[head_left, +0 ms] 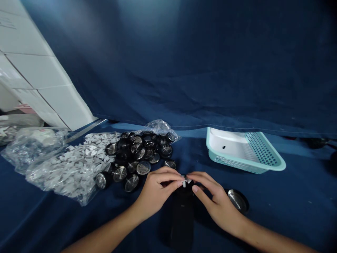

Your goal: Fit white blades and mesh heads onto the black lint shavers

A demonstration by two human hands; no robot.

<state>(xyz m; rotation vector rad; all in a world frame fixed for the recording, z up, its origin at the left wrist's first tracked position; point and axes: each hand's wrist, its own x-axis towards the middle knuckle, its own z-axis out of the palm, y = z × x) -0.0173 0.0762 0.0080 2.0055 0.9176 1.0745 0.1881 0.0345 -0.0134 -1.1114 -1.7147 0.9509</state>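
Between my hands is a small white plastic piece (pixel 184 183), set against a dark round part (pixel 185 191) that is hard to make out. My left hand (pixel 158 189) pinches the white piece between thumb and fingers. From the other side my right hand (pixel 214 202) has its fingertips at the same piece, with the thumb against the dark part. Below them a black block-like object (pixel 182 221) stands out faintly from the dark cloth. Beside my right wrist lies a black round cap with a perforated metal face (pixel 238 201).
A heap of black caps with perforated metal discs (pixel 139 151) lies left of centre. Farther left, a clear plastic bag (pixel 71 172) spills many white pieces. A turquoise basket (pixel 239 160) stands at right, a small black bit inside. Blue cloth (pixel 184 70) hangs behind.
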